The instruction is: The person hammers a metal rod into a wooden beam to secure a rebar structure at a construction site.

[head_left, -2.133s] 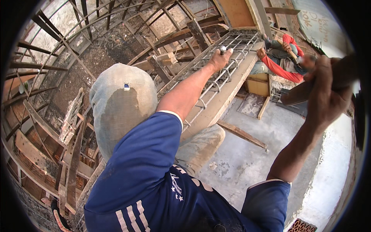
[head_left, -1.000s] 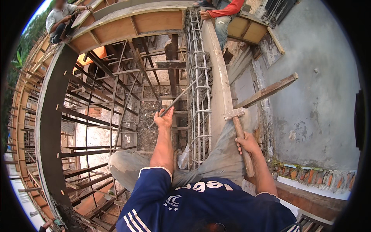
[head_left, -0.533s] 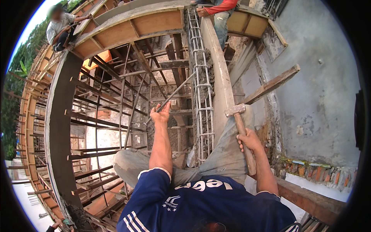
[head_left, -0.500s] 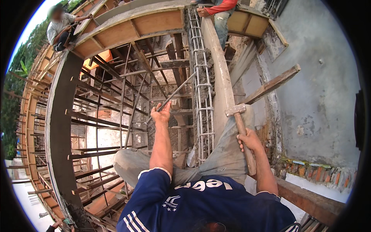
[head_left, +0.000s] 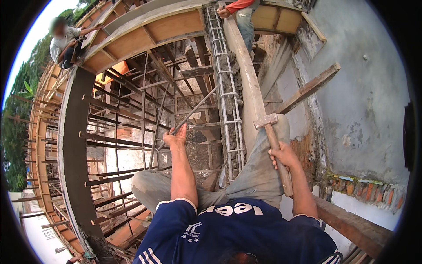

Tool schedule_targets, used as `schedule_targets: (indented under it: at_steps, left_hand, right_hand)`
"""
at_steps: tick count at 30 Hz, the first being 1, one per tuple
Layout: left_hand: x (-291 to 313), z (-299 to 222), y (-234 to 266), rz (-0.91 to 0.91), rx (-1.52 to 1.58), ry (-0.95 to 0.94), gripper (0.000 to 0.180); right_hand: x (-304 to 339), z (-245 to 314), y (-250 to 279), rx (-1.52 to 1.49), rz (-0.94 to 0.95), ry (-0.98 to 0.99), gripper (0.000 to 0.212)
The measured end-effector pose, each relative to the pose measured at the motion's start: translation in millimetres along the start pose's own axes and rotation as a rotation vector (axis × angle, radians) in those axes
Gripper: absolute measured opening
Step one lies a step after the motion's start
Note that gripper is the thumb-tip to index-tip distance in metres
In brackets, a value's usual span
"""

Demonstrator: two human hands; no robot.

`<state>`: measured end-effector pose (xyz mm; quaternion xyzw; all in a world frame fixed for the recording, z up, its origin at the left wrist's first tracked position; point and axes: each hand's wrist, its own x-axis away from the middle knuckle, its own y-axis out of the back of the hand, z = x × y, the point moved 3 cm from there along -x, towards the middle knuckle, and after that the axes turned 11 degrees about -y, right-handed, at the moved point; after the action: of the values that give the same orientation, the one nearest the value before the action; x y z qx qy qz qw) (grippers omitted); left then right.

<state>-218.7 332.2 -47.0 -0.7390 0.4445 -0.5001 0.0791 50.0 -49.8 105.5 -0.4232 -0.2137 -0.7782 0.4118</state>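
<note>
My left hand (head_left: pixel 176 137) is closed around a thin steel bar (head_left: pixel 198 110) that slants up to the right over the open scaffolding. My right hand (head_left: pixel 284 155) grips the wooden handle of a hammer (head_left: pixel 266 121), whose metal head points up beside a long timber beam (head_left: pixel 246 83). A steel rebar cage (head_left: pixel 228 105) runs along the beam's left side, between my two hands. My grey trousers lie across the beam below the hammer.
Timber props and formwork (head_left: pixel 145 35) drop away to the left. A rough grey wall (head_left: pixel 365 97) stands on the right with a wooden brace (head_left: pixel 307 90) leaning on it. One person (head_left: pixel 63 42) crouches at far left, another (head_left: pixel 241 13) stands at the beam's far end.
My view has swung from the floor to along the beam. The left hand has taken hold of the thin bar, and the hammer has come down from overhead to beside the beam.
</note>
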Motion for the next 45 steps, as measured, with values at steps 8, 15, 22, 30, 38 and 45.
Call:
schedule_targets:
  at_steps: [8, 15, 22, 30, 38, 45]
  left_hand:
    - [93, -27, -71, 0.221, -0.178, -0.145, 0.045]
    - [154, -3, -92, 0.306, -0.144, -0.282, 0.053]
    - [195, -33, -87, 0.513, -0.173, -0.263, 0.060]
    - [189, -87, -22, 0.385, -0.289, -0.369, 0.058]
    - [187, -101, -32, 0.394, -0.421, -0.342, 0.057]
    - [171, -108, -24, 0.421, -0.373, -0.321, 0.060]
  right_hand:
    - [-8, 5, 33, -0.018, 0.045, 0.003, 0.016]
    - [-16, 13, 63, -0.031, 0.073, 0.051, 0.019]
    - [1, 114, 73, 0.141, -0.330, 0.546, 0.037]
    - [-19, 299, 22, -0.173, -0.550, 1.459, 0.079]
    - [-276, 209, 3, 0.308, -0.280, 0.333, 0.077]
    - [-201, 204, -21, 0.164, -0.157, 0.452, 0.074]
